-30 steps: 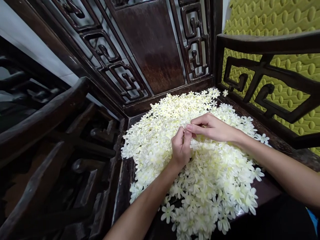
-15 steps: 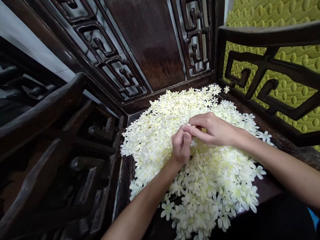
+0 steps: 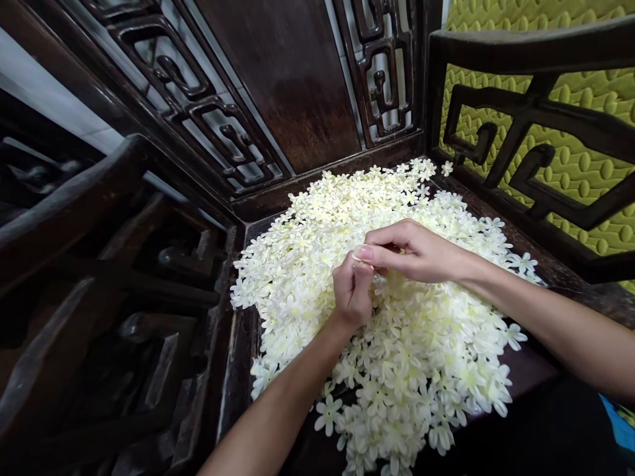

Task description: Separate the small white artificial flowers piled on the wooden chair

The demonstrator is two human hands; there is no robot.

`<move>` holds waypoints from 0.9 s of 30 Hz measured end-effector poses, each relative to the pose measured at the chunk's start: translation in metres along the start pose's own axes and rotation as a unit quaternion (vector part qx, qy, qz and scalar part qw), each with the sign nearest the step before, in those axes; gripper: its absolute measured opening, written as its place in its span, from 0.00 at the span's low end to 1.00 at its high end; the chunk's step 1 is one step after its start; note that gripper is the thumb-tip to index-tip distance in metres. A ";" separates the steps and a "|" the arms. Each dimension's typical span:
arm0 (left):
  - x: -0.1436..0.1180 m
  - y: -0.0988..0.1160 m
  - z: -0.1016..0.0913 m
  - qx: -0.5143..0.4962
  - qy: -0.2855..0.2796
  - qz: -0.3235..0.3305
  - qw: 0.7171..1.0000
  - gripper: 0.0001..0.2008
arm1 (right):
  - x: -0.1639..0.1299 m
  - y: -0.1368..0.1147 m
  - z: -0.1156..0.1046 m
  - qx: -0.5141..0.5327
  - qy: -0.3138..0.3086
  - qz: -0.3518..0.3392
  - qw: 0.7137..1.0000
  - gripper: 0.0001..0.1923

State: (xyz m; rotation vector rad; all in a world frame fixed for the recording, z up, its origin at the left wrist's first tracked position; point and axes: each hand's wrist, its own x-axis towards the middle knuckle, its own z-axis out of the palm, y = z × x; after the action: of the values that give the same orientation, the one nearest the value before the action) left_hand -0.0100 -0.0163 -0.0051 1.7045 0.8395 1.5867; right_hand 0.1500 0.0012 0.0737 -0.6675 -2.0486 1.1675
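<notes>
Over a wide heap of white and pale yellow artificial-looking flowers point(image 3: 292, 277), my two hands meet at the fingertips. My left hand point(image 3: 353, 291) is closed in a pinch, thumb against the curled fingers. From the right, my right hand point(image 3: 414, 251) reaches across with its thumb and forefinger closed at the left fingertips. A small pale bit shows between them, too small to name; the fingers hide the rest. Loose five- or six-petalled blossoms lie right below both hands.
The heap lies on the seat of a dark carved wooden chair, whose backrest point(image 3: 302, 86) rises behind. Its left armrest point(image 3: 74, 198) and right armrest point(image 3: 536, 49) flank the flowers. Beyond the right armrest stands a yellow-green textured surface point(image 3: 590, 106).
The whole view has shifted slightly, so things sit a little further left and up. My right thumb now lies further over the left fingertips; both hands stay pinched together.
</notes>
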 end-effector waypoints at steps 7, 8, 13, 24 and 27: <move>0.000 0.004 -0.004 0.010 -0.031 0.014 0.999 0.24 | -0.002 -0.001 0.001 0.077 -0.019 0.011 0.997 0.16; -0.001 0.004 -0.005 0.012 -0.037 0.013 0.999 0.24 | -0.003 -0.003 0.002 0.082 -0.021 0.012 0.996 0.16; -0.005 0.000 -0.006 0.018 -0.043 -0.009 0.999 0.27 | -0.004 -0.011 -0.001 0.035 -0.033 -0.001 0.999 0.17; 0.007 0.000 -0.001 -0.012 -0.026 0.042 0.999 0.17 | -0.003 -0.010 -0.015 -0.055 -0.036 0.024 0.998 0.25; 0.005 0.002 0.001 -0.016 -0.022 0.011 1.000 0.17 | -0.003 -0.008 -0.017 -0.024 -0.014 0.056 0.998 0.24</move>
State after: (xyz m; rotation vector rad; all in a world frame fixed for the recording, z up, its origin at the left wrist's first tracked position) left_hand -0.0091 -0.0133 -0.0008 1.7252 0.7725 1.5623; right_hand 0.1638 0.0047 0.0865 -0.8030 -2.0906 1.2001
